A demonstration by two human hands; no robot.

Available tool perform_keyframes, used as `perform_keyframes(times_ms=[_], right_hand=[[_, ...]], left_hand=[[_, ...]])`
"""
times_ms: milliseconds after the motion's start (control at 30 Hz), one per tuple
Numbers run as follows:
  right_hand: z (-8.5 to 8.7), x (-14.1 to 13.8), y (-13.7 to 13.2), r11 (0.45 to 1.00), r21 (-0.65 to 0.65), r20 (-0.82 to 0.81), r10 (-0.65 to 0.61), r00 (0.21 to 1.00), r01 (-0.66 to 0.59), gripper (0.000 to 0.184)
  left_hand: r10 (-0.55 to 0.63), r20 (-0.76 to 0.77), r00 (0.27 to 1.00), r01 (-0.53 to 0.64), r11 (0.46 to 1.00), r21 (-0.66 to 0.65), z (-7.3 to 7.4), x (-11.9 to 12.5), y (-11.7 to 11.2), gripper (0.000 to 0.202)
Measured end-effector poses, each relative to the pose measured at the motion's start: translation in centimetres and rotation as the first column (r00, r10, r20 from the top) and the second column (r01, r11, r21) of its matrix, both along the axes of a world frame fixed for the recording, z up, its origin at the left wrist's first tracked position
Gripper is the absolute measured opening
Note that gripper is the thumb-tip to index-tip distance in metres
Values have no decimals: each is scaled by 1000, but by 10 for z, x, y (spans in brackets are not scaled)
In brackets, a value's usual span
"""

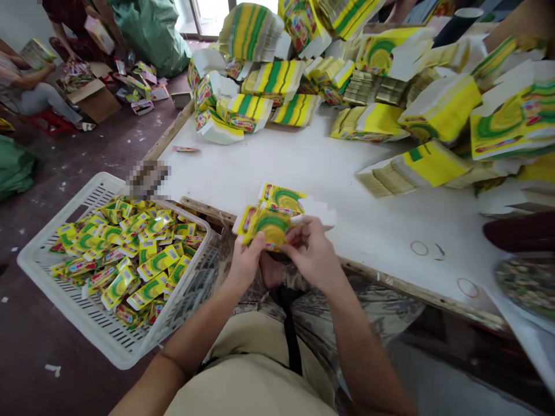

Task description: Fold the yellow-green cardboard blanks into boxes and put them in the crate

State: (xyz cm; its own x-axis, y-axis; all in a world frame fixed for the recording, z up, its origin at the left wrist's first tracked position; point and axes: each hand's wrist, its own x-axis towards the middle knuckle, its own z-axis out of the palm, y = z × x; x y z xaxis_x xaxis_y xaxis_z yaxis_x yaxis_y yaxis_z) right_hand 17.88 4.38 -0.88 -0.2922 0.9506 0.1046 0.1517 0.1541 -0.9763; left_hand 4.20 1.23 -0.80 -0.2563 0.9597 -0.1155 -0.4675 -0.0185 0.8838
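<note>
Cardboard first: a flat yellow-and-green printed carton blank (265, 227) is held above the near wooden edge of the white-topped work table (329, 167), at the middle of that edge. Its long axis runs along the table edge, left to right, with the right end tipped slightly up and away from me.

My left hand (245, 261) comes up from below the table edge and pinches the blank's lower left end between thumb and fingers. My right hand (313, 254) closes on the right end, its fingertips pressed to the card where white flaps stick out. Both hands touch the blank, which lies just above and beyond both grips, toward the table. Neither hand is nearer.

A second printed blank (284, 198) shows just behind it on the table. I cannot tell whether the two touch.

Off the table's left end, on the floor, stands a white perforated plastic basket (87, 326) filled with small folded yellow-and-green cartons (139, 254). Across the table's far side lie heaped stacks of flat printed blanks (273, 81). Beyond the table's far left corner, other people sit on the floor among boxes.
</note>
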Motion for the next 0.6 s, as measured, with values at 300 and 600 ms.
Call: perform_keyframes(times_ms=[300,600], right_hand=[[-10,-39,-45,986,-161,-268,-3,964,-41,37],[-28,-17,-58,997,-67,-73,-31,997,26,37]], left_hand=[[146,280,949,-169,984,57,20,2,12,40],[149,432,890,-160,987,-11,16,14,9,50]])
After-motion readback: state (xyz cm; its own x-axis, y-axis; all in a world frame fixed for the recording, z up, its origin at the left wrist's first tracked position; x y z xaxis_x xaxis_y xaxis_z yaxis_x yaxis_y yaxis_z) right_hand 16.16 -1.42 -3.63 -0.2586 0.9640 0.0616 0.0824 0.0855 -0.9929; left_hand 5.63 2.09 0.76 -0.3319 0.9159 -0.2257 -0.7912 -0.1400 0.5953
